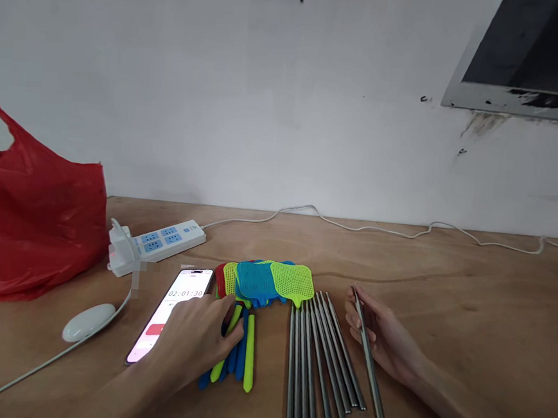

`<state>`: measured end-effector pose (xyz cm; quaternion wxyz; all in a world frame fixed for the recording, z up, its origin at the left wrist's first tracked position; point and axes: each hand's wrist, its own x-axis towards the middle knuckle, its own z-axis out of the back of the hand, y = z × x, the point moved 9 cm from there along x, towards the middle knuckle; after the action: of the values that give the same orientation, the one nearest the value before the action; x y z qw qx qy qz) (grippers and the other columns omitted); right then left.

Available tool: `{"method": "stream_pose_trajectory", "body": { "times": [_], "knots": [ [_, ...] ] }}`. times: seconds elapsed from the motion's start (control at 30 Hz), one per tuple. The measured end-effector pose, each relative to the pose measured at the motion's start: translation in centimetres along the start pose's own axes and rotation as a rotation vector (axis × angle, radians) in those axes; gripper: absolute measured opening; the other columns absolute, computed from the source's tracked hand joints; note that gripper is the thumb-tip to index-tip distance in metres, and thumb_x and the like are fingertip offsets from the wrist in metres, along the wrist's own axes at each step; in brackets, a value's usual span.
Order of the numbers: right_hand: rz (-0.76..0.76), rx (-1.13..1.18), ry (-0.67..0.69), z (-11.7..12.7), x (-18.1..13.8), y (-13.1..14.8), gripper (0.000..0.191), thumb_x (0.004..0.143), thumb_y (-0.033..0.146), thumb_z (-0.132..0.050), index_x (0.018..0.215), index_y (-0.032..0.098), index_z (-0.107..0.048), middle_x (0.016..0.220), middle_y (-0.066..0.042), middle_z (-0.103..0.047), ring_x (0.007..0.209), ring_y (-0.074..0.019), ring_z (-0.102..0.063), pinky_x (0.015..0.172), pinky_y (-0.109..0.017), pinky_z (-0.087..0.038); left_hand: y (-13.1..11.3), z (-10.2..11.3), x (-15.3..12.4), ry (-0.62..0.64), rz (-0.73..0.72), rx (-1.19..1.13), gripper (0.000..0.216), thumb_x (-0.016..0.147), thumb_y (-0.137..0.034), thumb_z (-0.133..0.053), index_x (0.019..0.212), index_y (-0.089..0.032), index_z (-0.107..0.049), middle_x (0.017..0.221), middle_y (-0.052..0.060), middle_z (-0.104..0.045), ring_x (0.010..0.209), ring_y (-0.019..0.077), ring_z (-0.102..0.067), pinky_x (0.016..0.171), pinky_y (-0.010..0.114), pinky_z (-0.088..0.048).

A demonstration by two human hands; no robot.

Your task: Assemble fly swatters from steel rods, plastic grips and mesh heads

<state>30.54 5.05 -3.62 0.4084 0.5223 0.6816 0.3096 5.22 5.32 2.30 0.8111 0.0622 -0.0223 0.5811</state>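
My right hand (pixel 376 329) holds a metal rod (pixel 373 374) near its upper end, pinched between thumb and fingers and slanting down toward me. To its left, several similar metal rods (pixel 317 366) lie fanned out on the table. My left hand (pixel 201 335) is over a bunch of plastic handles, its thumb and index finger closed around a yellow-green handle (pixel 234 321). Another yellow-green handle (pixel 249 355) and several blue handles (pixel 241 348) lie beside it. Behind them is an overlapping row of perforated fly swatter heads (pixel 257 279) in red, blue and yellow-green.
A lit phone (pixel 174 307) lies partly under my left hand. Further left are a white power strip (pixel 163 242), a white oval device (pixel 87 323) with a cable, and a red plastic bag (pixel 41 222). A thin cord (pixel 374 229) runs along the wall.
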Motion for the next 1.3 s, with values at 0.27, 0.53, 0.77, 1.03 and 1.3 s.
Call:
{"method": "stream_pose_trajectory", "body": {
  "times": [0.27,0.53,0.77,1.03,1.3],
  "knots": [
    [0.002,0.118,-0.058,1.0,0.3,-0.1,0.013,0.082,0.031,-0.069,0.079,0.019,-0.072,0.069,-0.002,-0.069,0.051,-0.0101,-0.054,0.049,-0.019,-0.047,-1.4,1.0,-0.3,0.008,-0.146,-0.281,0.034,0.101,-0.038,-0.027,0.077,-0.024,-0.047,0.063,0.0,-0.056,0.059,0.0238,-0.059,0.055,0.031,-0.034],
    [0.097,0.064,0.011,0.5,0.5,0.6,0.017,0.086,0.031,-0.068,0.095,0.02,-0.076,0.112,-0.009,-0.074,0.108,-0.0196,-0.066,0.095,-0.027,-0.053,-4.2,1.3,-2.5,-0.051,-0.373,-0.557,0.027,0.106,-0.034,-0.023,0.105,-0.024,-0.048,0.082,0.001,-0.065,0.068,0.0215,-0.061,0.06,0.03,-0.04],
    [0.051,0.141,0.046,0.2,0.4,0.4,0.016,0.086,0.027,-0.069,0.095,0.018,-0.078,0.108,-0.007,-0.076,0.1,-0.0161,-0.068,0.092,-0.023,-0.055,-4.6,0.1,-2.4,0.072,-0.342,-0.603,0.027,0.107,-0.036,-0.025,0.103,-0.025,-0.05,0.08,-0.002,-0.06,0.067,0.0199,-0.058,0.06,0.029,-0.035],
    [0.049,0.085,0.105,-0.4,0.3,0.7,0.021,0.079,0.034,-0.078,0.093,0.018,-0.08,0.105,-0.007,-0.077,0.094,-0.0164,-0.067,0.089,-0.024,-0.054,-4.3,-0.2,-2.4,0.107,-0.311,-0.647,0.027,0.107,-0.039,-0.032,0.097,-0.025,-0.053,0.077,-0.003,-0.059,0.069,0.0192,-0.058,0.061,0.028,-0.034],
    [0.102,-0.086,0.197,-1.9,-0.4,0.2,0.026,0.085,0.042,-0.074,0.093,0.019,-0.081,0.081,-0.004,-0.071,0.077,-0.0138,-0.062,0.074,-0.024,-0.052,-4.7,-0.3,-2.3,0.144,-0.327,-0.616,0.029,0.105,-0.042,-0.04,0.091,-0.023,-0.057,0.072,-0.003,-0.059,0.065,0.0174,-0.056,0.059,0.027,-0.032]
  ]
}}
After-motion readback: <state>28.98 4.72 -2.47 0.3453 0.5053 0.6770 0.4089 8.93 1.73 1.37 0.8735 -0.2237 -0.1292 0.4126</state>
